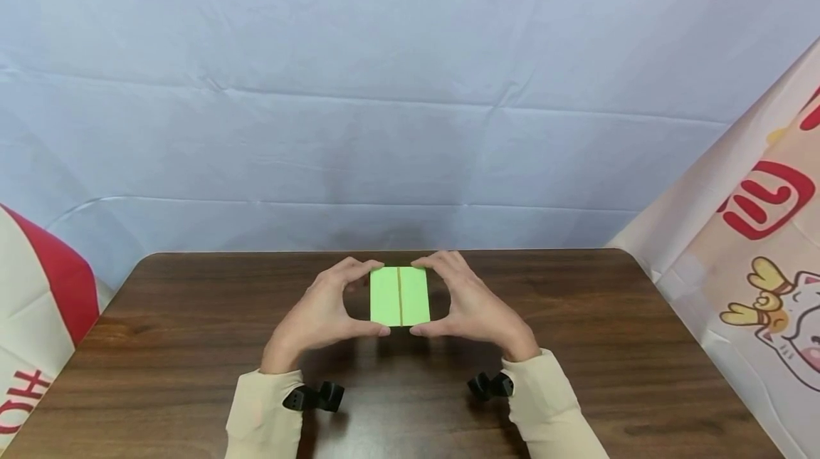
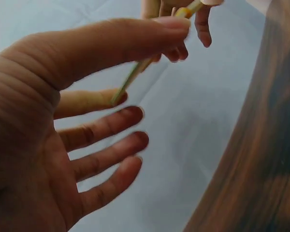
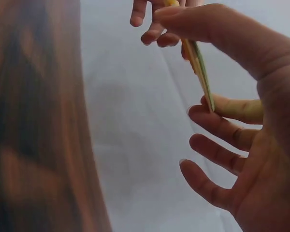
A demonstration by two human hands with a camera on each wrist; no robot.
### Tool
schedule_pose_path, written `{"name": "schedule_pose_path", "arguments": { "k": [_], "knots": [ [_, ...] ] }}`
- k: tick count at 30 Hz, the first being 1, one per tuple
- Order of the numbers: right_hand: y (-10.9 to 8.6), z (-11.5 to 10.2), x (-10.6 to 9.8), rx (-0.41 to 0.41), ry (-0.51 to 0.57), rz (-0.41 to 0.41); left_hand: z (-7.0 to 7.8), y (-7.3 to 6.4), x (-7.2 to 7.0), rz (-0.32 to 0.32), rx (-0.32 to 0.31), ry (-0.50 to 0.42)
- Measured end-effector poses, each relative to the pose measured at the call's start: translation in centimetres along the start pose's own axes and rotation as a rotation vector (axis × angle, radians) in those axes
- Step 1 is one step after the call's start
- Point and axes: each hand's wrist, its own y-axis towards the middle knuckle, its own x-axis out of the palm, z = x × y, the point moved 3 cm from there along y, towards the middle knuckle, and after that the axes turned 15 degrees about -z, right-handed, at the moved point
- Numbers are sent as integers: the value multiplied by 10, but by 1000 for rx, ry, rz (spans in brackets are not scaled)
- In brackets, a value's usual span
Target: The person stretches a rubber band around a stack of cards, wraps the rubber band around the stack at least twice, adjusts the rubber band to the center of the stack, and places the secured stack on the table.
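A square, bright green pad of paper [image 1: 384,297], perhaps sticky notes, is held up above the table between both hands. Around it runs a thin tan rubber band [image 1: 400,299], top to bottom just right of its middle. My left hand [image 1: 322,309] pinches the pad's left side, thumb on the near edge and index finger on the far edge. On the right side my right hand [image 1: 475,308] holds it the same way. Both wrist views show the pad edge-on: a thin strip [image 2: 129,81] in the left and a slim paper edge [image 3: 203,72] in the right. The other fingers are spread away from it.
Under the hands lies a dark brown wooden table [image 1: 192,345] with rounded far corners. A pale cloth backdrop [image 1: 384,124] hangs behind it. Printed cloths stand at the left [image 1: 38,302] and right [image 1: 756,288]. A black wrist camera [image 1: 314,397] sits on each cuff.
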Motion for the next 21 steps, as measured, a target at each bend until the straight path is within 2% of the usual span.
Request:
{"name": "schedule_pose_path", "arguments": {
  "k": [3, 7, 15, 21],
  "knots": [
    [4, 7, 8, 35, -6, -30, -6, 1, 4, -18, -56, 50],
    [9, 15, 20, 50, -25, -55, -17, 2, 11, -27, -85, 89],
    [18, 30, 43, 131, -47, -111, -47, 6, 30, -63, -192, 82],
    [24, 41, 54, 191, -37, -154, -60, 11, 43, -106, -260, 63]
  ]
}}
